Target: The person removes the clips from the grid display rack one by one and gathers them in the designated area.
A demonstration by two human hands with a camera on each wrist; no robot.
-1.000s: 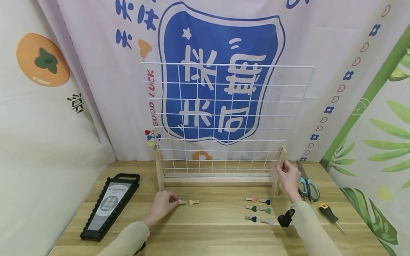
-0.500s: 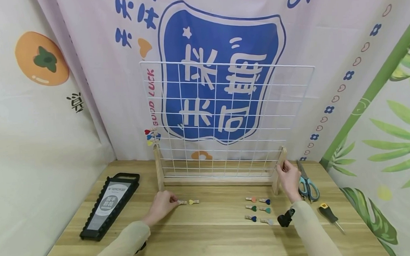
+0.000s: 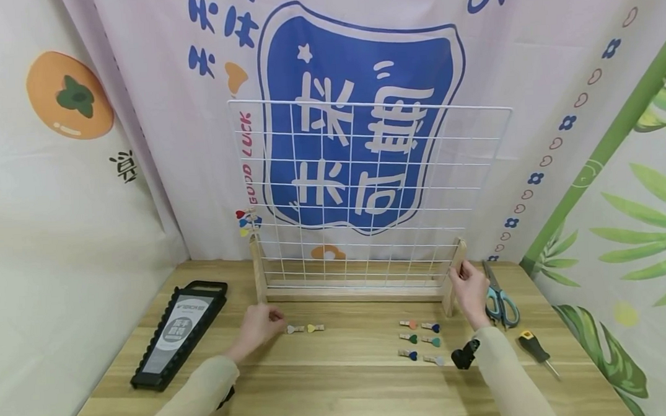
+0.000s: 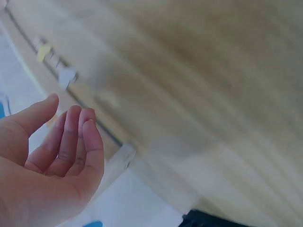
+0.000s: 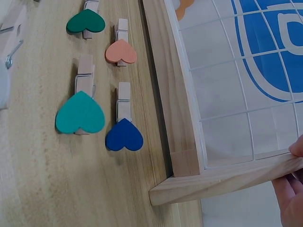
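Observation:
My left hand (image 3: 258, 323) is just left of a clothespin with a pale heart (image 3: 291, 329). In the left wrist view its fingers are loosely bent, with nothing between them and the thumb apart. A clothespin with a yellow heart (image 3: 311, 328) lies in line with the pale one. On the other side, my right hand (image 3: 470, 291) grips the right wooden upright (image 5: 232, 181) of a stand, thumb on one side and fingers on the other. The stand carries a white wire grid (image 3: 365, 188). Clothespins with red, blue and yellow hearts (image 3: 242, 223) are clipped to its left edge.
Several heart clothespins lie near the right hand, among them a teal one (image 5: 80, 113) and an orange one (image 5: 121, 51). Scissors (image 3: 501, 303) and a screwdriver (image 3: 534, 348) lie at the right. A black wrench holder (image 3: 179, 336) is at the left.
My left hand has let go of the clothespin with the pale heart and drawn back to the left, leaving it uncovered. The right hand has stayed on the upright.

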